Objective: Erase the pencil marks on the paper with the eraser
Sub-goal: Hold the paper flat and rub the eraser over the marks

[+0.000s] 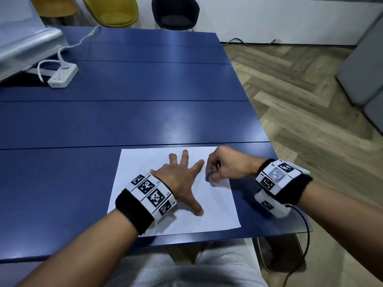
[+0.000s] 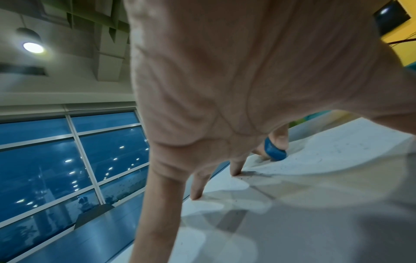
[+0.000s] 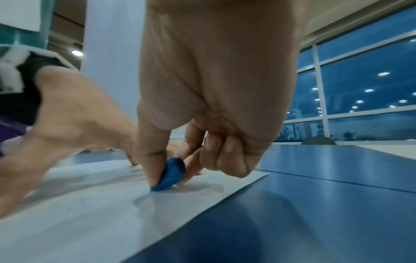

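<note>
1. The eraser [image 1: 207,177] is a small blue piece. Its lower edge touches the paper [image 1: 145,162] near the sheet's right edge, at about mid-height of the sheet.
2. The right hand [image 1: 226,165] pinches the eraser between thumb and forefinger. The remaining fingers [image 3: 227,156] are curled in toward the palm.
3. The paper is a white sheet lying flat at the near edge of the blue table [image 1: 124,112]. Faint grey pencil marks and dark specks show on it in the left wrist view, near the eraser [image 2: 275,151].
4. The left hand [image 1: 178,179] lies on the sheet with fingers straight and spread, fingertips [image 2: 235,172] pressing down. Its forefinger tip sits just beside the eraser.
5. Both wrists carry black bands with black-and-white marker tags [image 1: 151,190].
6. A white power strip [image 1: 63,76] with a plugged cable sits at the far left of the table, well apart from the paper.
7. A yellow chair [image 1: 116,11] and a black chair [image 1: 175,13] stand beyond the far table edge.
</note>
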Demonstrator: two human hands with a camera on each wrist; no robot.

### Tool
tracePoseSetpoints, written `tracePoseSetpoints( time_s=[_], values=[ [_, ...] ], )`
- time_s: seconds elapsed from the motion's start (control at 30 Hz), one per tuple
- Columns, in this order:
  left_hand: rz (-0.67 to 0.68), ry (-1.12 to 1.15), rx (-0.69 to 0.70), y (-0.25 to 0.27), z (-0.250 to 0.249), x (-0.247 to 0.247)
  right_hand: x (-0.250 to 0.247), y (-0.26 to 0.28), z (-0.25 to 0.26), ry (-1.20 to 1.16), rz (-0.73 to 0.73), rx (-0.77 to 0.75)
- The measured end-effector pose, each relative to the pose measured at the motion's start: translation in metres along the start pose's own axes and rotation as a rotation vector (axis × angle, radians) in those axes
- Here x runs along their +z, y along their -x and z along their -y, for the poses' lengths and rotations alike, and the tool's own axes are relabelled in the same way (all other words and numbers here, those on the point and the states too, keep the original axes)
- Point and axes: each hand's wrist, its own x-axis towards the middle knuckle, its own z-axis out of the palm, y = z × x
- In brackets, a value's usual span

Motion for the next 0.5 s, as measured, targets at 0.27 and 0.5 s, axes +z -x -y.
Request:
tracePoseSetpoints(
  time_s=[0.27, 0.5],
  values=[
    [-0.009, -0.003, 0.001, -0.003, 0.0, 0.002, -0.002, 0.0, 0.003, 0.034, 0.17, 0.012],
    [-0.006, -0.028, 0.009, -0.012, 0.003, 0.004, -0.013, -0.023, -0.004, 0.059, -0.073, 0.023]
  ],
)
